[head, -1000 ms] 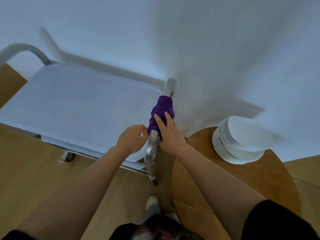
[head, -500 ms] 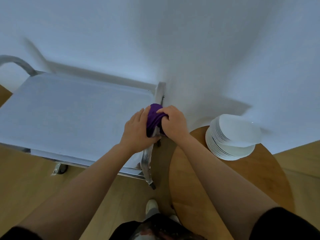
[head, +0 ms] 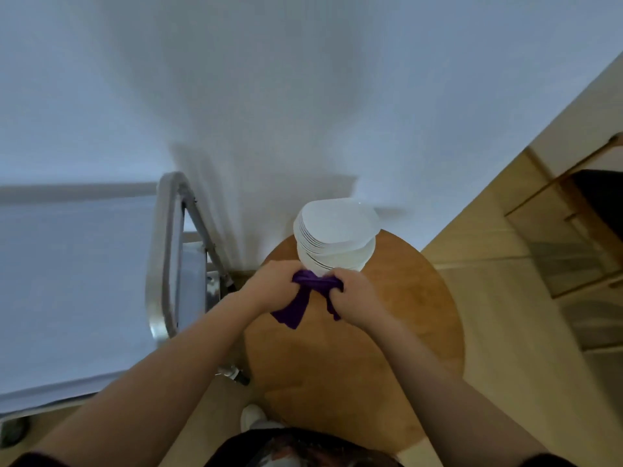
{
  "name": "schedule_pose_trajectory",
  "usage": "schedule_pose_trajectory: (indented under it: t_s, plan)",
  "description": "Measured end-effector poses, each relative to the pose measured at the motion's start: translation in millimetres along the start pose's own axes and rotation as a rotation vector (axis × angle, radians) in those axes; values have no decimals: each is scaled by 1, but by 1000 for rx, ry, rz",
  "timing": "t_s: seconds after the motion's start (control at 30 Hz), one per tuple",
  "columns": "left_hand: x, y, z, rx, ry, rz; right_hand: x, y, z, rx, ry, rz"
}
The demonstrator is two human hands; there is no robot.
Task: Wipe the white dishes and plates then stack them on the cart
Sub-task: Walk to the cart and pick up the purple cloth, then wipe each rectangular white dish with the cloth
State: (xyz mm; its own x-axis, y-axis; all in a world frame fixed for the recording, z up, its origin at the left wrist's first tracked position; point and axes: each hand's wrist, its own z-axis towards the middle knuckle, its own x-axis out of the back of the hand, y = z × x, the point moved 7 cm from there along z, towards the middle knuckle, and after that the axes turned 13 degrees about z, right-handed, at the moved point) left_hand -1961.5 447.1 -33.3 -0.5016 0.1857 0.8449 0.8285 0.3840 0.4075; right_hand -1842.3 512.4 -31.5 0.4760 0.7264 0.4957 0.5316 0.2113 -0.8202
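Observation:
A stack of several white plates (head: 337, 232) stands at the far edge of a round wooden table (head: 387, 332), against the wall. Both hands hold a purple cloth (head: 305, 296) above the table, just in front of the stack. My left hand (head: 274, 284) grips its left part and my right hand (head: 354, 296) grips its right part, with loose ends hanging down between them. The cart (head: 67, 281) with its flat pale top and curved metal handle (head: 160, 264) stands to the left of the table.
A white wall (head: 303, 96) rises directly behind the table and cart. Pale wooden floor and a wooden furniture piece (head: 573, 237) lie to the right. A white shoe (head: 253, 416) shows on the floor below, between cart and table.
Both hands lifted the purple cloth off the cart handle and carried it right, over the round table in front of the plate stack. The view swung right with them.

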Motion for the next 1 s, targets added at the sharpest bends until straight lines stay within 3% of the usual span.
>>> schedule_pose_trajectory:
  t_s: [0.17, 0.33, 0.43, 0.53, 0.7, 0.83, 1.0]
  plan:
    - [-64, 72, 28, 5, -164, -90, 17, 95, -32, -132, -220, 155]
    - [-131, 129, 54, 92, -239, -131, 65, 183, -43, -181, -220, 58]
    - [-157, 156, 68, 134, -227, -120, 110, 215, -44, -150, -127, -84]
    - [-169, 181, 77, 159, -204, -130, 141, 230, -43, -151, -98, 16]
    - [-159, 197, 85, 269, -79, -368, 147, 242, -42, -401, -300, 534]
    - [-135, 183, 92, 351, -10, -455, 134, 224, -29, -326, -393, 654]
    - [-102, 154, 94, 401, 60, -529, 128, 201, -3, -350, -334, 775]
